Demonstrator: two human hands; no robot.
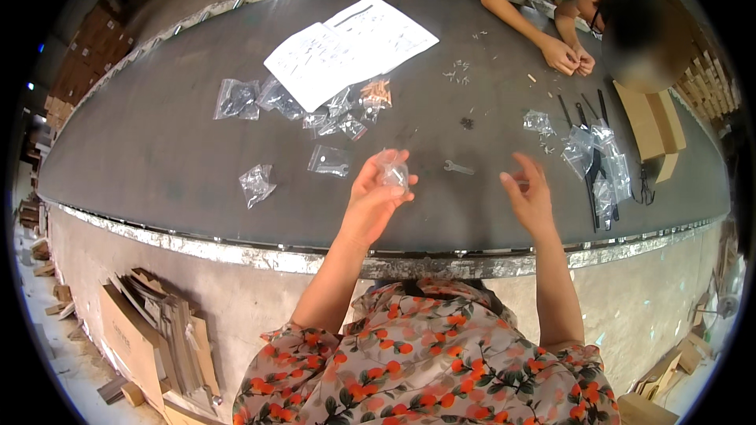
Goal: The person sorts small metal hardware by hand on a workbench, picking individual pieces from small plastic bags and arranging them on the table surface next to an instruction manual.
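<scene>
Over the near part of the dark table, my left hand [376, 195] is closed around a small clear plastic bag [393, 171]; what the bag contains is too small to make out. My right hand [528, 193] hovers to the right with thumb and fingers apart, holding nothing. Between both hands a small open-ended wrench [458, 168] lies on the tabletop. A second wrench sits inside a clear zip bag [329, 161] left of my left hand. Farther left is another crumpled clear bag [257, 185]. Beyond the loose wrench is a little pile of dark small parts [467, 123].
Unfolded instruction sheets [346, 47] lie at the far side, with several bagged parts, including a bag of wooden dowels [376, 93], near them. Black metal bars [592, 181] and an open cardboard box [650, 126] are at right. A co-worker's hands [568, 58] work at the far right.
</scene>
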